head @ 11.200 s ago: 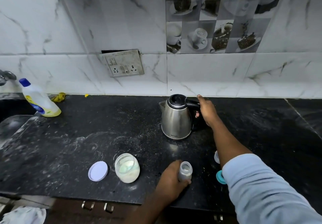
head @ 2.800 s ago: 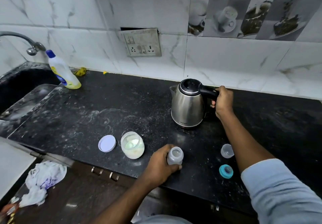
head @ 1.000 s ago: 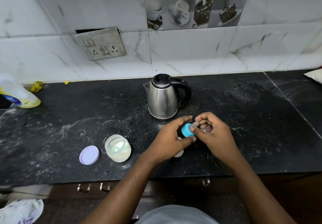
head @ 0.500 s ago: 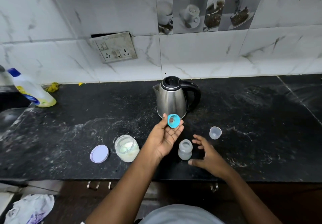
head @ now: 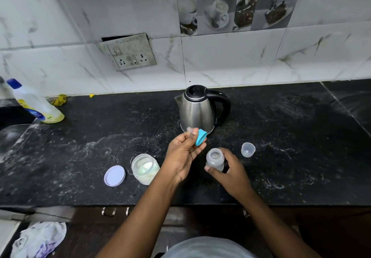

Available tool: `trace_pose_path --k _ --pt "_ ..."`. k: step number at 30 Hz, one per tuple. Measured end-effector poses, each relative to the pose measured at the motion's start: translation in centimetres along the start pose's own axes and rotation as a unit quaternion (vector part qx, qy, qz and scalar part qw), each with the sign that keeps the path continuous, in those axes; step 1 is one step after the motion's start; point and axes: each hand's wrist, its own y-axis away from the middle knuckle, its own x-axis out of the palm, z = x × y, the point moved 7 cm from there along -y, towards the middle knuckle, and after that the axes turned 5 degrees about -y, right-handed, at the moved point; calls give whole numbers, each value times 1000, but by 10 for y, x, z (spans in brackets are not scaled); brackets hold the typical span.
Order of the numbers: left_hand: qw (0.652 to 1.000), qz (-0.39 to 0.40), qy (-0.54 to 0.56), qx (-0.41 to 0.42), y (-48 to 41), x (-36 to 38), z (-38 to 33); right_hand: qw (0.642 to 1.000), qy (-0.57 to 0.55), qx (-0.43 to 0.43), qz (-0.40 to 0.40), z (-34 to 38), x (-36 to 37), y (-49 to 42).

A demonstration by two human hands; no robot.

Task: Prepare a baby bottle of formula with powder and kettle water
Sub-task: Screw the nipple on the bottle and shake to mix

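Observation:
A small translucent baby bottle (head: 214,158) stands open on the black counter (head: 291,137), and my right hand (head: 228,172) grips its lower body. My left hand (head: 183,155) holds the blue teat ring with its clear teat (head: 200,136) just above and left of the bottle. The steel kettle (head: 197,110) with a black handle stands behind my hands, lid shut. An open jar of white formula powder (head: 145,167) sits to the left, its lilac lid (head: 114,176) beside it. A clear bottle cap (head: 248,149) lies to the right.
A dish-soap bottle (head: 34,103) stands at the back left near the sink edge, with a yellow scrap (head: 59,99) behind it. A wall socket panel (head: 130,54) hangs above the counter. A crumpled cloth (head: 38,239) lies low at the front left.
My right hand has closed around the bottle, which it was only reaching for half a second ago. My left hand has turned the blue teat ring onto its side.

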Motion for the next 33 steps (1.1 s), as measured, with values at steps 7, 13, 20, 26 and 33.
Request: trace_pose_path --k 7,13,20,26,33 --pt "984 49 -116 125 16 24 -23 995 7 -41 -92 55 -15 -1" --pt "968 61 -184 160 28 36 -35 992 24 -55 -107 65 -13 -1" --pt "956 100 -226 155 32 40 -48 990 -13 -66 -122 77 -11 3" --pt "938 56 -280 196 35 42 -59 982 61 -79 -161 81 -11 6" --pt "945 30 -272 179 34 38 -54 982 57 -76 -165 85 -11 7"
